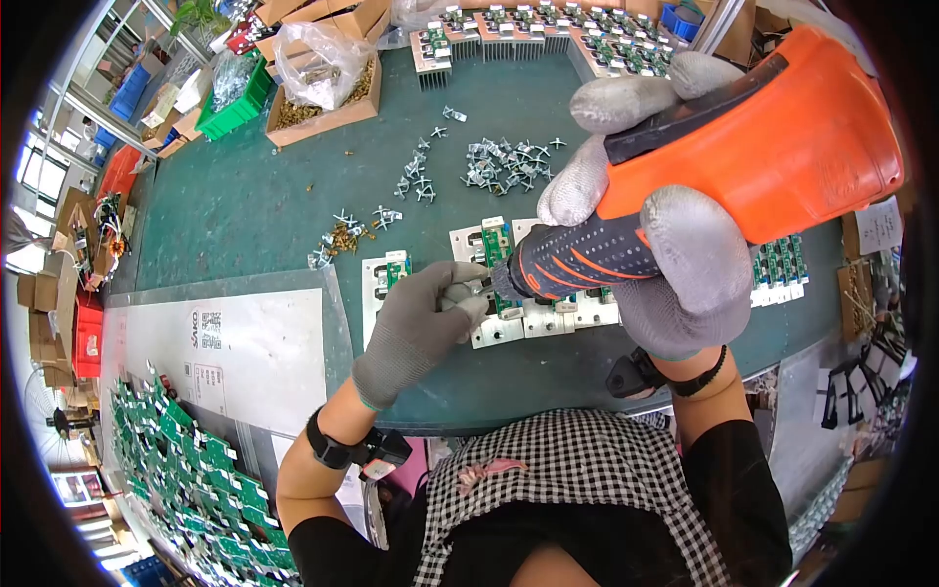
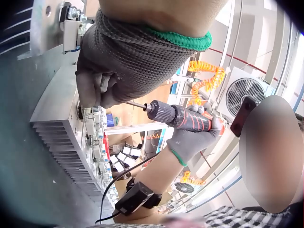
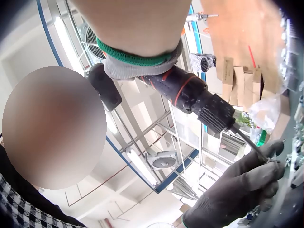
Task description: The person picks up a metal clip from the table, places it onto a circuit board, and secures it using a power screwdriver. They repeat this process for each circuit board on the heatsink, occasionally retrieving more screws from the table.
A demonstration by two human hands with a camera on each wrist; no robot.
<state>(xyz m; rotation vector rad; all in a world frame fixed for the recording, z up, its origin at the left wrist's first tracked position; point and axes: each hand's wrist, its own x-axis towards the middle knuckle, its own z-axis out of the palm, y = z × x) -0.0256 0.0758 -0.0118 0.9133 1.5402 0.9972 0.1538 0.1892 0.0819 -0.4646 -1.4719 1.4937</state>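
My gloved right hand (image 1: 694,259) grips an orange and black cordless drill (image 1: 782,137), its chuck pointing left. A long thin driver bit (image 3: 249,141) runs from the chuck to the fingertips of my gloved left hand (image 1: 416,328). There, the left thumb and fingers pinch a small shiny metal piece (image 3: 274,161), mostly hidden by the glove. Both hands are over a row of aluminium heat sinks (image 1: 499,330) carrying green circuit boards (image 1: 497,240). In the left wrist view, the left fingertips are close to a finned heat sink (image 2: 54,107).
Loose silver clips (image 1: 504,164) lie in piles on the green table (image 1: 235,215), near brass screws (image 1: 344,238). Behind stand a cardboard box (image 1: 367,98), a green bin (image 1: 235,110) and more heat sinks (image 1: 509,44). Many circuit boards (image 1: 196,460) lie at lower left.
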